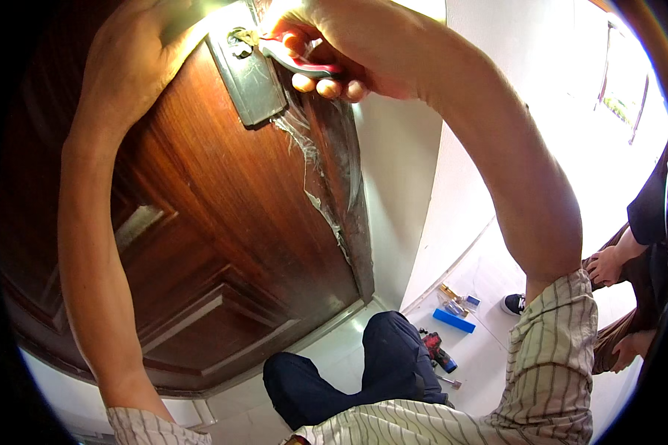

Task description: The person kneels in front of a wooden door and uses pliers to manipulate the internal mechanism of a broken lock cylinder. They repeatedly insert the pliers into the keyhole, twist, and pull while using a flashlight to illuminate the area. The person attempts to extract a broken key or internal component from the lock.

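Note:
A dark grey lock plate point(254, 96) with a scratched face is fixed on a brown wooden door point(200, 185). Near the plate's top is a ragged opening, with a brass-coloured part point(243, 43) showing in it. My right hand point(334, 44) is closed around red-and-black-handled pliers point(315, 70), whose front end points left at this opening. At the plate's upper left, my left hand point(156, 37) reaches up to the door; the picture's edge and bright glare hide its fingers.
Torn clear film point(312, 159) hangs along the door's edge. On the tiled floor lie a blue box point(453, 320), a red-and-black cordless drill point(436, 350) and small hardware point(459, 298). Another person's hand point(606, 265) and dark shoe point(513, 303) are at the right.

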The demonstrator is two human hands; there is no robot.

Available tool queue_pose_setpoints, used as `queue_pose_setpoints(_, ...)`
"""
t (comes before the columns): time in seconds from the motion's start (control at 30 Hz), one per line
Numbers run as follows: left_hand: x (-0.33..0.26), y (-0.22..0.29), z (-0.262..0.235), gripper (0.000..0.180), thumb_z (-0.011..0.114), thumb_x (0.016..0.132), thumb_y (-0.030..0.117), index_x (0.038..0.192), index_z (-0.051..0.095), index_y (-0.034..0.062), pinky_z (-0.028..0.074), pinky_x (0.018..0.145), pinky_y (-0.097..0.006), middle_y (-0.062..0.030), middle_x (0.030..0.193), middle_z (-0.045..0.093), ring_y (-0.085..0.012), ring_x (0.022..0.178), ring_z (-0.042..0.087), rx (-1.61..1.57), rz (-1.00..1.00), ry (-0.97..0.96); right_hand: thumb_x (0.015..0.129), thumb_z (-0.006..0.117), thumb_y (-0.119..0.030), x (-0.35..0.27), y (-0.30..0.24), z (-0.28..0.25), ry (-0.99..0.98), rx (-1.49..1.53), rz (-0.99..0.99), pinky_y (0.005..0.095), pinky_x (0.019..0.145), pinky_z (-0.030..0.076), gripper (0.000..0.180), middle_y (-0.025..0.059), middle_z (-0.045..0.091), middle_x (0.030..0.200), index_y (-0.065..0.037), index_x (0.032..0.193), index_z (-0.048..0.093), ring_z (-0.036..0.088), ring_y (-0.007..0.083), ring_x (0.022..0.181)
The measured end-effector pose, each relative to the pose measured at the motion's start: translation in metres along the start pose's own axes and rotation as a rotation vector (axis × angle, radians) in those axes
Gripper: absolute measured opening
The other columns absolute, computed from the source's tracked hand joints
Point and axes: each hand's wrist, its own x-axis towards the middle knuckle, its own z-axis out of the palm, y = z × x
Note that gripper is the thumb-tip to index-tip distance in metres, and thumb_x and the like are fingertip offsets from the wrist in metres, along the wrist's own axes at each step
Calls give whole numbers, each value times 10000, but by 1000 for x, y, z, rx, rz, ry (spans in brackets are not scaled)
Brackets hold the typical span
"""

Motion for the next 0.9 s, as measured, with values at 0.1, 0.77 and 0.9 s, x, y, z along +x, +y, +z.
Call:
queue_pose_setpoints(0.1, 0, 1, 1, 276, 623, 1027, 270, 1179, 687, 49, 520, 853, -400, -90, 1015, 613, -265, 937, 644, -43, -13, 10, 1045, 352, -368, -6, -18, -1, -36, 18, 19, 314, 421, 282, 394, -24, 368, 578, -179, 703, 401, 381, 130, 474)
queue_pose_setpoints(0.77, 2, 4, 3, 283, 600, 1046, 285, 1200, 681, 61, 515, 848, -378, -91, 1021, 636, -262, 953, 659, -134, -38, 24, 1040, 387, -303, -5, -30, -10, -187, 121, 31, 513, 761, 608, 327, 8, 482, 645, -160, 755, 462, 589, 223, 638)
queue_pose_setpoints(0.9, 4, 3, 7, 298, 605, 1044, 303, 1189, 679, 54, 510, 848, -376, -99, 1016, 637, -268, 948, 659, -132, -42, 35, 1021, 346, -251, -4, -33, 2, 6, -40, 21, 509, 730, 607, 304, 82, 504, 656, -90, 805, 485, 629, 288, 662)
